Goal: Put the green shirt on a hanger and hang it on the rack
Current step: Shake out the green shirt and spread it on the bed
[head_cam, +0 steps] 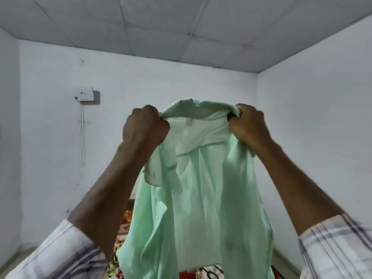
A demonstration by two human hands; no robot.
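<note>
Left hand [146,125], right hand [248,125] grip green shirt [201,198] by collar edge.

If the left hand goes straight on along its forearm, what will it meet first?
Probably nothing near. The left hand, gripping the collar of the green shirt, points up and forward, where only the far wall shows, near the ceiling. Depth is unclear.

- You get soft, even, cool light; the white walls [181,87] read bluish-grey.
- The wall box [84,94] throws a short shadow to its right.
- Light shines through the green shirt [201,188] below its collar, paling it there.
- Your sleeves [60,254] look smeared and soft; the ceiling [181,27] lines bow toward the edges.
</note>
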